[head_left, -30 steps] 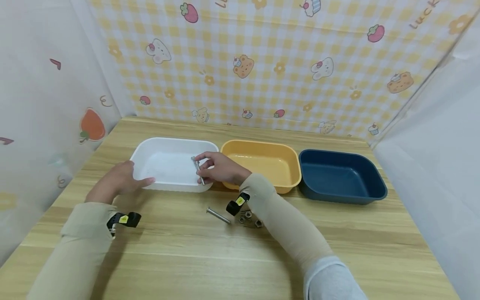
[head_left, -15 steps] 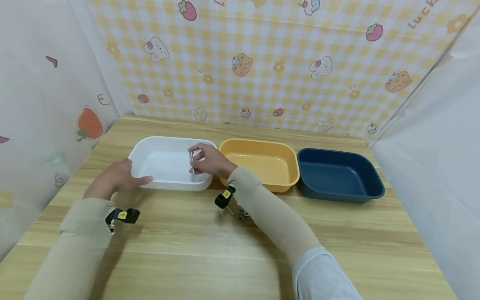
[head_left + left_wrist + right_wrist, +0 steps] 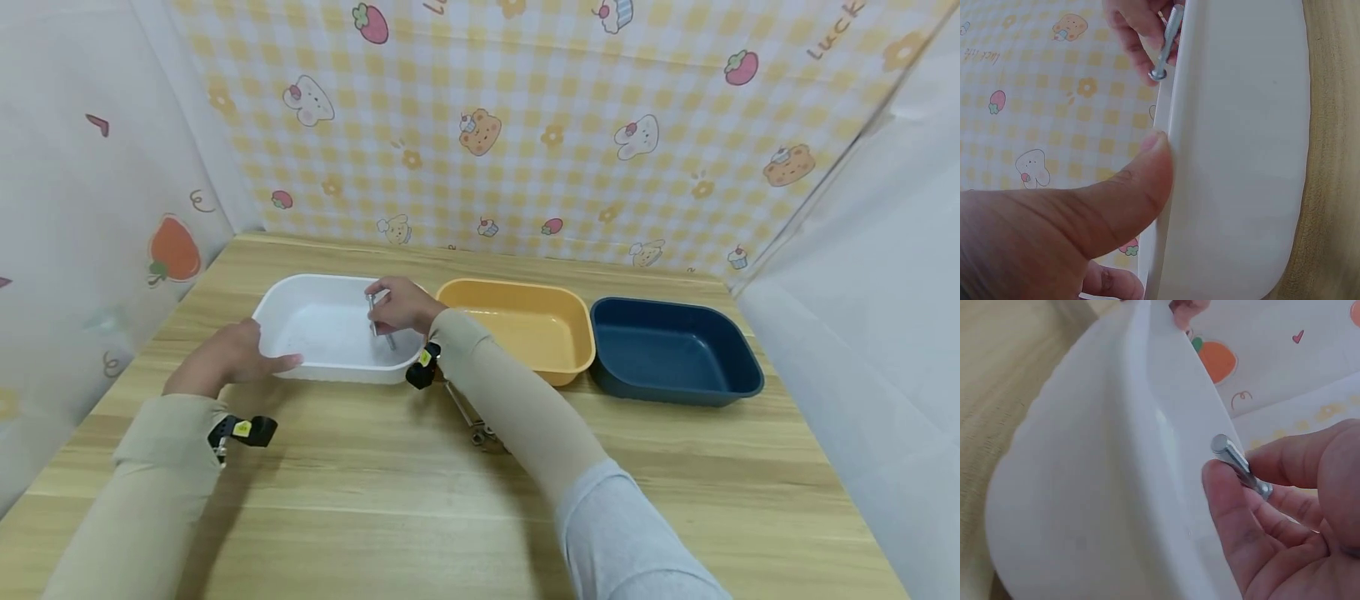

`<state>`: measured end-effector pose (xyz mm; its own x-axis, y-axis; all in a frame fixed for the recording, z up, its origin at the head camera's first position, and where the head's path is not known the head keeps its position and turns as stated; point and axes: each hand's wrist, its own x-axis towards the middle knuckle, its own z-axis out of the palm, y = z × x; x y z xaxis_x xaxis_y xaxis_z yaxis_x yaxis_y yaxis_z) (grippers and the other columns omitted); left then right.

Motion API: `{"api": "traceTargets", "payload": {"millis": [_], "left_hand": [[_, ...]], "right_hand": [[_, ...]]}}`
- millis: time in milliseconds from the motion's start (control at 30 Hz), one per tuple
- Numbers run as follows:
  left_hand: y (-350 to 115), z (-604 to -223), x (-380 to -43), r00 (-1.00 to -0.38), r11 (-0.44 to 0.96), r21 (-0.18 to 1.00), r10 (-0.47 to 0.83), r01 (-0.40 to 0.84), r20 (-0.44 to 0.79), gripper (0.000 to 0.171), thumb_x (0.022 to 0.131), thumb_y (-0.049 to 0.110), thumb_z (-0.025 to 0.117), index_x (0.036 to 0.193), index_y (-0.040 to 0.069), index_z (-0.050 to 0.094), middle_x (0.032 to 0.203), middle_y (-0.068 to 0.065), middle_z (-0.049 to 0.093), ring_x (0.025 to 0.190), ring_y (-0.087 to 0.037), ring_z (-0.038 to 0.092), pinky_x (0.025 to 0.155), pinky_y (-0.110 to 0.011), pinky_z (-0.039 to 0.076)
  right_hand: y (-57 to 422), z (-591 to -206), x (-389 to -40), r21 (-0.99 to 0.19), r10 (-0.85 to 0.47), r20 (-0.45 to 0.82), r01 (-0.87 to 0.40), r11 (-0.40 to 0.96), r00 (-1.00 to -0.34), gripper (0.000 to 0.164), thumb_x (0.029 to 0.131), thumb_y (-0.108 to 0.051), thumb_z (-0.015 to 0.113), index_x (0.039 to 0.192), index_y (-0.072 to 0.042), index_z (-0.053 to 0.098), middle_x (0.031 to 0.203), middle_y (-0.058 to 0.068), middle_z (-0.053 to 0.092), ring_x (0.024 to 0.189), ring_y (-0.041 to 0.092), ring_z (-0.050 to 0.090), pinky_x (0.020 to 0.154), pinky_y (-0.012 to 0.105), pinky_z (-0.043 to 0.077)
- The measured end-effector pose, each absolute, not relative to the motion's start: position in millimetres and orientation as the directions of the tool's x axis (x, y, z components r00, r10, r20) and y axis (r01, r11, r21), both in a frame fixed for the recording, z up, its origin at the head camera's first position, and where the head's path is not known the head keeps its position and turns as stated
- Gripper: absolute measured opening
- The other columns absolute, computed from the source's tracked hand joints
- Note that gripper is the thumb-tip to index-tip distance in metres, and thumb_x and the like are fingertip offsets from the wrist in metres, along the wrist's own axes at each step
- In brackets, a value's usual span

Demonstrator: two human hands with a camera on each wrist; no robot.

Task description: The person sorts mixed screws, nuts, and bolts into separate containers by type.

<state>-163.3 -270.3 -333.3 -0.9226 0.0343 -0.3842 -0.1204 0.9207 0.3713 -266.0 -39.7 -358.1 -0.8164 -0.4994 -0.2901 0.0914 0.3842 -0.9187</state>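
My right hand (image 3: 405,305) is over the right part of the white plastic bin (image 3: 318,367), pinching a silver bolt (image 3: 372,317) between thumb and fingers. In the left wrist view the bolt (image 3: 1168,44) shows its rounded head and threaded end. A second slim metal piece (image 3: 391,342) shows just below the fingers, inside the bin. In the right wrist view the bolt's end (image 3: 1220,444) points towards the camera. My left hand (image 3: 232,357) holds the bin's left end, its thumb (image 3: 1138,184) along the front rim and its fingers on the other side.
A yellow bin (image 3: 517,367) and a dark blue bin (image 3: 675,392) stand in a row to the right. Another bolt (image 3: 457,403) and several nuts (image 3: 480,435) lie on the wooden table (image 3: 337,500), partly under the right forearm. Patterned cloth hangs behind.
My right hand has moved left and farther into the white bin with the bolt. A second metal piece now shows apart below the fingers. The left hand keeps its place.
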Motion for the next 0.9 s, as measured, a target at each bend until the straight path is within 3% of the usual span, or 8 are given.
{"api": "traceTargets", "payload": {"millis": [300, 633, 900], "left_hand": [[-272.1, -332.1, -163.5, -0.924, 0.918, 0.378, 0.039, -0.117, -0.380, 0.100, 0.086, 0.050, 0.070, 0.128, -0.029, 0.024, 0.118, -0.046, 0.040, 0.095, -0.048, 0.046, 0.090, -0.063, 0.042], [-269.3, -335.2, -163.9, -0.923, 0.904, 0.406, 0.036, -0.134, -0.383, 0.099, 0.085, 0.048, 0.071, 0.130, -0.026, 0.024, 0.118, -0.043, 0.041, 0.096, -0.047, 0.045, 0.091, -0.063, 0.042], [-271.8, -335.2, -163.6, -0.924, 0.901, 0.412, 0.035, -0.136, -0.381, 0.099, 0.085, 0.049, 0.072, 0.130, -0.026, 0.025, 0.115, -0.041, 0.043, 0.094, -0.046, 0.046, 0.088, -0.061, 0.044]], "right_hand": [[-52.2, -349.9, -285.8, -0.834, -0.513, -0.471, 0.172, 0.525, -0.718, 0.040, 0.091, 0.003, 0.063, 0.129, -0.002, 0.053, 0.091, 0.013, 0.060, 0.070, 0.019, 0.061, 0.074, 0.030, 0.057], [-62.4, -355.6, -283.9, -0.726, -0.465, -0.486, 0.045, 0.686, -0.740, 0.012, 0.091, -0.002, 0.066, 0.101, -0.004, 0.059, 0.080, 0.008, 0.062, 0.061, 0.014, 0.059, 0.058, 0.021, 0.049], [-70.0, -353.4, -284.0, -0.584, -0.398, -0.516, -0.029, 0.811, -0.759, 0.016, 0.090, -0.014, 0.070, 0.104, -0.013, 0.061, 0.078, 0.003, 0.071, 0.075, 0.010, 0.064, 0.079, 0.024, 0.044]]}}
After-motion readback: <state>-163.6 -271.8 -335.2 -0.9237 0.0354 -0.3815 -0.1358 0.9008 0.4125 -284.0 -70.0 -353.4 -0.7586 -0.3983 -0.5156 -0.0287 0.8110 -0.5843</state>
